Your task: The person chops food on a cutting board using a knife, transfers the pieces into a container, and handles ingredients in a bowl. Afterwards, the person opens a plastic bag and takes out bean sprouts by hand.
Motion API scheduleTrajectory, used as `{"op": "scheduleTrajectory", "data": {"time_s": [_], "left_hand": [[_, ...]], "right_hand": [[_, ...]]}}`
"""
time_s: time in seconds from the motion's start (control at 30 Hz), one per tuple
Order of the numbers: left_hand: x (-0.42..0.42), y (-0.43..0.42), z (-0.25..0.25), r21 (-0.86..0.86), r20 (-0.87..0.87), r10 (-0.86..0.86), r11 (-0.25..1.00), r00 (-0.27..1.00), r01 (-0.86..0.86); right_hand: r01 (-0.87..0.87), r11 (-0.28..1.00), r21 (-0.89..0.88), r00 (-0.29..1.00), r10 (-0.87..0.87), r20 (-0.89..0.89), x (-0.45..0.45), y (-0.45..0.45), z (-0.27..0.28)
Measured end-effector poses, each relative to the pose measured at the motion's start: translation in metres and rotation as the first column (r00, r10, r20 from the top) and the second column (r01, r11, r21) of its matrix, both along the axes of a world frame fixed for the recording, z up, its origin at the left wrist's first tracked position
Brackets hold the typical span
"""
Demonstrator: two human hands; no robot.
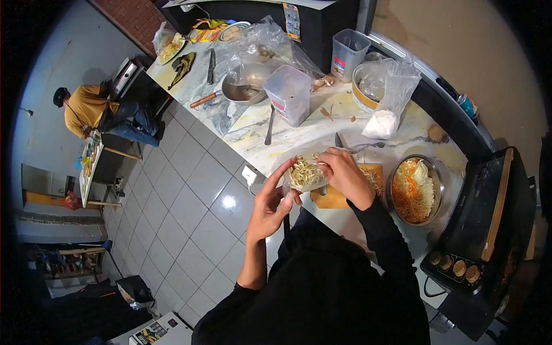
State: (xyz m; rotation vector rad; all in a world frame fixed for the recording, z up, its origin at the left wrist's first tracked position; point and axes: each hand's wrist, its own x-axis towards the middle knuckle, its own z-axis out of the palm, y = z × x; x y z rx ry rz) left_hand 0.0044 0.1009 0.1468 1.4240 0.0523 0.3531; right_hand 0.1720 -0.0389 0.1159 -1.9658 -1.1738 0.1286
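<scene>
Bean sprouts (305, 172) sit in a thin, whitish, translucent bag or wrapper (283, 163) above the table's front edge. My left hand (270, 207) holds it from the left, thumb and fingers curved around its side. On the other side my right hand (345, 177) has its fingers closed on the edge, by the sprouts; whether they also pinch sprouts I cannot tell. Below my right hand lies a wooden cutting board (330, 199), with more sprouts (371, 179) on its right part. A knife (338, 139) shows partly behind my right hand.
A metal bowl (391, 201) of shredded vegetables stands right, near a black oven (466, 230). Farther back are a saucepan (244, 95), plastic containers (287, 95) (349, 54), a spoon or fork (269, 126) and a bag of white powder (382, 123). Another person (95, 112) works far left.
</scene>
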Motion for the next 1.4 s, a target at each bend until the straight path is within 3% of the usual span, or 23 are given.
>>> {"op": "scheduleTrajectory", "data": {"time_s": [0.13,0.2,0.23,0.4,0.5,0.6,0.77,0.83,0.87,0.9,0.97,1.0,1.17,1.23,1.27,1.4], "left_hand": [[0.000,0.002,0.000,0.006,0.004,0.014,1.000,1.000,-0.014],[0.001,0.003,0.000,0.016,0.020,0.028,0.999,0.999,-0.028],[0.001,0.003,0.000,0.016,0.019,0.021,1.000,1.000,-0.022],[0.005,0.005,0.001,0.064,0.025,0.093,0.994,0.995,-0.094],[0.008,0.008,-0.007,0.086,0.049,0.104,0.991,0.993,-0.108],[0.012,0.010,-0.013,0.073,0.091,0.156,0.984,0.984,-0.163],[0.027,0.020,-0.010,0.058,0.216,0.237,0.965,0.947,-0.255],[0.031,0.022,-0.006,0.059,0.202,0.246,0.963,0.948,-0.263],[0.031,0.022,-0.005,0.061,0.187,0.250,0.962,0.950,-0.266],[0.030,0.022,-0.005,0.065,0.186,0.249,0.962,0.950,-0.265],[0.030,0.022,-0.003,0.096,0.158,0.241,0.961,0.957,-0.258],[0.030,0.022,-0.003,0.100,0.160,0.233,0.963,0.959,-0.251],[0.026,0.025,-0.005,0.078,0.137,0.231,0.967,0.963,-0.243],[0.024,0.026,-0.006,0.108,0.123,0.214,0.968,0.969,-0.228],[0.024,0.025,-0.007,0.134,0.114,0.196,0.968,0.974,-0.211],[0.023,0.024,-0.009,0.121,0.098,0.216,0.966,0.971,-0.227]], "right_hand": [[-0.038,0.997,-0.064,0.998,0.035,-0.048,0.003,-0.002,0.005],[-0.071,0.997,0.007,0.959,0.070,-0.275,0.003,-0.004,0.003],[-0.064,0.998,0.006,0.959,0.064,-0.276,0.002,-0.006,0.005],[0.110,0.959,0.260,0.828,0.057,-0.558,-0.007,-0.036,0.022],[0.247,0.926,0.287,0.810,-0.035,-0.586,-0.011,-0.083,0.047],[0.369,0.905,0.211,0.854,-0.241,-0.462,-0.014,-0.128,0.056],[0.449,0.887,0.111,0.838,-0.374,-0.397,-0.019,-0.154,0.016],[0.467,0.882,0.054,0.860,-0.440,-0.259,-0.018,-0.152,-0.001],[0.489,0.872,-0.019,0.831,-0.473,-0.293,-0.019,-0.151,-0.007],[0.490,0.872,-0.017,0.830,-0.473,-0.296,-0.020,-0.148,-0.015],[0.504,0.855,-0.119,0.859,-0.511,-0.027,-0.019,-0.140,-0.035],[0.470,0.873,-0.133,0.880,-0.474,-0.005,-0.017,-0.136,-0.039],[0.458,0.868,-0.194,0.887,-0.461,0.027,-0.024,-0.128,-0.044],[0.487,0.839,-0.245,0.859,-0.510,-0.041,-0.027,-0.128,-0.020],[0.482,0.863,-0.152,0.874,-0.485,0.019,-0.025,-0.130,-0.020],[0.490,0.860,-0.141,0.871,-0.489,0.048,-0.019,-0.135,-0.015]]}}
